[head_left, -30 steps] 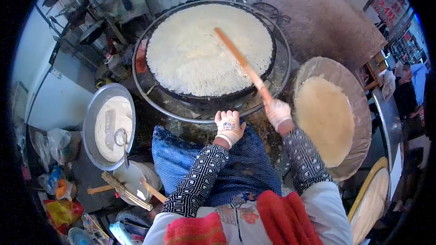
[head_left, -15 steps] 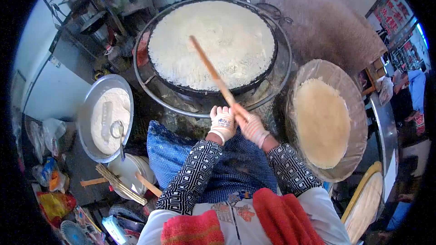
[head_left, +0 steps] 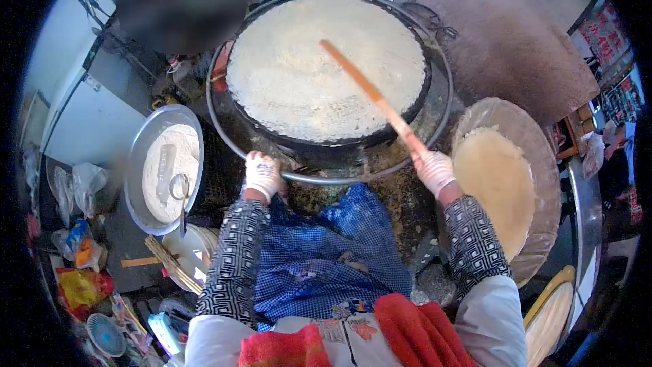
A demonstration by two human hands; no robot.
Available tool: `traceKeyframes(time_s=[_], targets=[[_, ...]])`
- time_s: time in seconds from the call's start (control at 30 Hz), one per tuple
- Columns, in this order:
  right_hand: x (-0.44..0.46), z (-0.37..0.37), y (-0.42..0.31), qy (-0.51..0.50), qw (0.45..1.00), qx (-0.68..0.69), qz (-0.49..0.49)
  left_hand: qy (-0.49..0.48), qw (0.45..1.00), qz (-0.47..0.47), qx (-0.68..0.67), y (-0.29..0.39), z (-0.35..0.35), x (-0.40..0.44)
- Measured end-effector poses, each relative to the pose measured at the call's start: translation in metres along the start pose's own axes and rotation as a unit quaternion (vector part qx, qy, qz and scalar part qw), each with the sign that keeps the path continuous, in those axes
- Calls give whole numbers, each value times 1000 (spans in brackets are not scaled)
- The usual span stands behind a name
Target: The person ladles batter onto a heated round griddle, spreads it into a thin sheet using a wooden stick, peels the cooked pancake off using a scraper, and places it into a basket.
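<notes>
A round griddle is covered by a wide sheet of pale batter point(head_left: 299, 61), its surface slightly rough. My right hand point(head_left: 435, 171), in a white striped glove, is closed around the lower end of a long flat wooden spatula point(head_left: 370, 90). The blade reaches up and left over the batter; whether it touches is unclear. At the near left, my gloved left hand point(head_left: 263, 173) has its fingers wrapped over the metal ring point(head_left: 326, 179) that circles the griddle. Right of my right hand, a thin tan round flatbread point(head_left: 492, 180) lies in a plastic-lined basket point(head_left: 545, 197).
To the left stands a metal basin point(head_left: 133, 177) of flour point(head_left: 157, 190) with a ladle point(head_left: 181, 194). Below it are a white bucket point(head_left: 207, 239) and a straw brush point(head_left: 170, 263). A blue checked cloth point(head_left: 326, 258) covers my lap. A dark blurred patch point(head_left: 180, 5) hides the upper left.
My hands have moved apart: the left went left onto the metal ring, while the right went right with the spatula. The view has shifted slightly, and the dark patch has appeared.
</notes>
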State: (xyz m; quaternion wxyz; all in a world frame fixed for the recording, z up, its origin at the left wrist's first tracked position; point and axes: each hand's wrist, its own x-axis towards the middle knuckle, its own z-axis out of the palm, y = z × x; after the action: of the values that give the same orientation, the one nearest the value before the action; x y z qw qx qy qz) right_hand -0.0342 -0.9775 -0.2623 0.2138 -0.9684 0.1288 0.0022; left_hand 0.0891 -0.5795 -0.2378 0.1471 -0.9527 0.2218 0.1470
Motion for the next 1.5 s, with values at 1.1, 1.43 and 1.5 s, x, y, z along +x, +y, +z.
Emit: traceKeyframes(time_s=[1.1, 1.43, 1.5], targets=[[-165, -29, -218, -436, 757, 484, -55, 296, 333, -159, 881, 227, 89, -167], [-133, 46, -334, -657, 666, 333, -118, 171, -126, -195, 958, 224, 94, -166], [-124, 94, -369, -571, 709, 370, -184, 168, -145, -199, 955, 223, 92, -165]])
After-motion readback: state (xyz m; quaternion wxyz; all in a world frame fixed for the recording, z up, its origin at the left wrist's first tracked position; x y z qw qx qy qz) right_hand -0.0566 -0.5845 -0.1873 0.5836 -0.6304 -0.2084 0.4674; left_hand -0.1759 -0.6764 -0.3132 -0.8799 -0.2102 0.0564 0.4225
